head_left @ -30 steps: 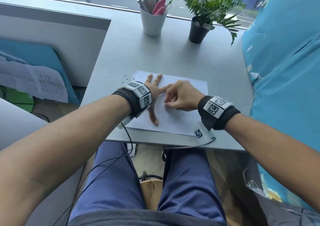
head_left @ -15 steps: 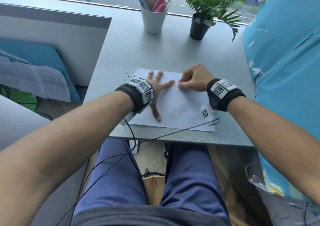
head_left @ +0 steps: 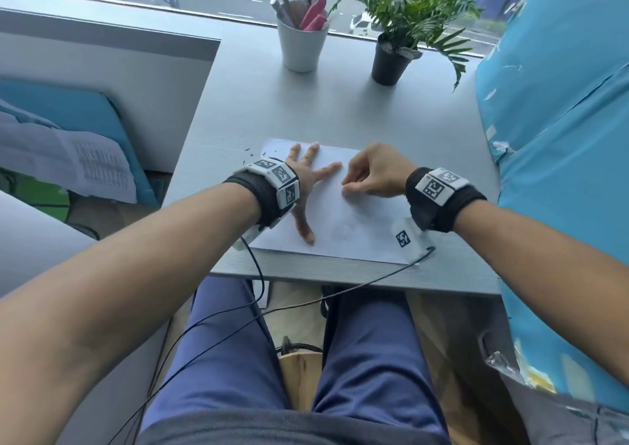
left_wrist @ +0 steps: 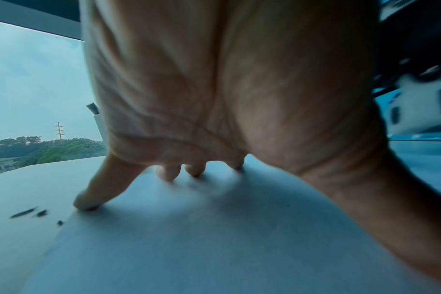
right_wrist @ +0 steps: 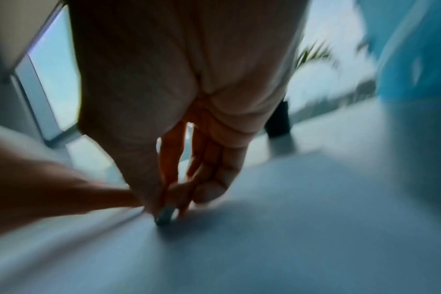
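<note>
A white sheet of paper (head_left: 357, 230) lies on the grey desk (head_left: 306, 104) near its front edge. My left hand (head_left: 306, 186) lies flat on the sheet's left part with fingers spread, and in the left wrist view its fingertips (left_wrist: 86, 201) press down on the paper (left_wrist: 189, 248). My right hand (head_left: 350, 186) is over the middle of the sheet with fingers curled. In the blurred right wrist view the right hand (right_wrist: 169, 206) pinches a small grey object (right_wrist: 164, 215), possibly an eraser, against the paper.
A white cup of pens (head_left: 301, 46) and a potted plant (head_left: 391, 60) stand at the back by the window. Dark specks (head_left: 252, 153) lie off the paper's far left corner. Blue cloth (head_left: 561, 138) bounds the right side, a grey partition (head_left: 136, 70) the left. Black cables (head_left: 306, 303) hang over the front edge.
The right hand went from the paper's middle out to its far edge, then came back toward the middle. The left hand has stayed spread on the sheet.
</note>
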A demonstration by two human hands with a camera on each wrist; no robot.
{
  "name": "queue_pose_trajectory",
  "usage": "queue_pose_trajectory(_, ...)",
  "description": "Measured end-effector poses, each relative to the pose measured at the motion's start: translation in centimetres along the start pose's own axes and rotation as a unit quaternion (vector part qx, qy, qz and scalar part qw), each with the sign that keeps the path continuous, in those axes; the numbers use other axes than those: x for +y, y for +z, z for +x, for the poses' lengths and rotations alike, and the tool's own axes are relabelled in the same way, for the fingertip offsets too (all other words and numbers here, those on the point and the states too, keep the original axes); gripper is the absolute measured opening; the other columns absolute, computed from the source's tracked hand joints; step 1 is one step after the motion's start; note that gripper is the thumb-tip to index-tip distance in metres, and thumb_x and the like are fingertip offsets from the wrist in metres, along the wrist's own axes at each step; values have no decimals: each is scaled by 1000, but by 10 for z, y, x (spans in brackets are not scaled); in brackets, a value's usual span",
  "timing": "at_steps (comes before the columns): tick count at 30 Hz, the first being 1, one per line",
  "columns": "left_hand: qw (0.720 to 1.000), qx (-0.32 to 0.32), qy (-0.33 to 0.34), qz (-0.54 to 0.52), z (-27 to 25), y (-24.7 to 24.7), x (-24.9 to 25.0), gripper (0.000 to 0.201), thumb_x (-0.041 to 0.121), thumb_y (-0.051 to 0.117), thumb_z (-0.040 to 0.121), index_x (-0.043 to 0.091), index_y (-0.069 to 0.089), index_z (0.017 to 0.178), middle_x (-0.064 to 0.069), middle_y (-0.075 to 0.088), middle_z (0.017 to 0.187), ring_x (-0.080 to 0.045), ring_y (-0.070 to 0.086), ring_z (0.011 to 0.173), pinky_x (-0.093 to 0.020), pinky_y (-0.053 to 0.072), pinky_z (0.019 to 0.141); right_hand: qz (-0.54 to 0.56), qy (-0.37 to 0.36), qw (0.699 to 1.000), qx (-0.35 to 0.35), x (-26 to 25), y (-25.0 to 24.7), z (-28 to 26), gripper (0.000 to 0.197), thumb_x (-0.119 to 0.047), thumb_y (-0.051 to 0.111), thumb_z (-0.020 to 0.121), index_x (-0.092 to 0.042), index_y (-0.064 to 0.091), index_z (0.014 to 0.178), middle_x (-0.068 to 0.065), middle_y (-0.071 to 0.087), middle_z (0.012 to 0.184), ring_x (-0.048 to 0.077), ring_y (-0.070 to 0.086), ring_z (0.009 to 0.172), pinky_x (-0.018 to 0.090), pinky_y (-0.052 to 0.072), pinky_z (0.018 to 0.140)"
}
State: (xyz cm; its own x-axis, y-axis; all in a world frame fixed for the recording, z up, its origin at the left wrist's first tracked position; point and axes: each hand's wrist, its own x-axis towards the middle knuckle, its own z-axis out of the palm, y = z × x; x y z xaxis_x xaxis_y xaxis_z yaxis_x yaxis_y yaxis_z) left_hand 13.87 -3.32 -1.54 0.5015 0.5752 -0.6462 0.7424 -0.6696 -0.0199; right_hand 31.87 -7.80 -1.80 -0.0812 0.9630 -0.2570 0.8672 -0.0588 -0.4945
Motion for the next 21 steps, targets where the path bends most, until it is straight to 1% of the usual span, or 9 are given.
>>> queue_pose_trajectory(3,1000,1,-3,-12,-2,0,0,158,67,88,37,50,-26,145,-2,-34,157,-37,-25,145,-77,17,102,-7,39,997,66,13,-16,12,7,-20,79,72,-17,77,78,1,73,74,11,67,68,24,55,69)
queue_pose_trajectory(6,1000,-2,-3,-4,1,2,-1,159,67,89,38,48,-27,145,-2,-36,156,-37,-26,145,-76,18,103,-8,-33,999,-16,-9,13,-3,4,-15,75,71,-18,76,73,1,72,70,14,66,64,25,55,64)
queue_pose_trajectory(8,1000,2,0,-3,2,2,-2,158,67,89,39,47,-27,146,-2,-36,156,-37,-26,145,-74,17,104,-1,-33,999,-38,-9,14,-6,3,-18,78,71,-19,76,73,4,73,70,20,69,68,29,56,64)
queue_pose_trajectory(10,1000,6,4,-15,1,2,-3,158,67,89,38,49,-25,146,-2,-35,157,-37,-25,145,-75,18,103,4,31,999,17,6,-5,6,6,-21,79,71,-18,77,76,5,74,74,22,71,73,35,59,70)
queue_pose_trajectory(12,1000,5,3,-23,0,2,-2,159,67,89,36,50,-24,146,-2,-34,157,-38,-25,145,-77,19,101,-5,44,997,61,13,-13,10,7,-18,78,72,-16,77,79,5,74,76,20,71,75,37,60,73)
queue_pose_trajectory(15,1000,3,-1,-10,3,2,-2,159,68,89,37,49,-27,146,-2,-36,156,-37,-25,145,-76,18,102,-4,-26,1000,2,-6,12,-6,4,-14,75,72,-16,76,76,0,74,73,15,71,72,31,60,70)
queue_pose_trajectory(17,1000,5,0,-8,5,3,-2,159,68,88,37,49,-27,145,-1,-37,156,-37,-26,145,-76,18,102,7,-40,999,-37,-9,20,-14,3,-17,76,72,-17,76,74,-1,73,71,15,70,70,29,59,67)
queue_pose_trajectory(18,1000,6,1,-13,5,3,-3,160,68,88,36,50,-27,145,-1,-37,156,-37,-26,145,-77,18,102,12,-23,999,-24,-4,15,-9,3,-18,77,72,-17,77,75,0,74,72,16,70,71,31,59,68)
queue_pose_trajectory(21,999,13,10,-31,7,5,-6,161,70,88,30,53,-24,145,0,-35,157,-36,-25,145,-79,18,100,12,39,995,85,15,-6,3,6,-18,77,71,-15,77,77,2,74,73,14,70,69,30,60,71)
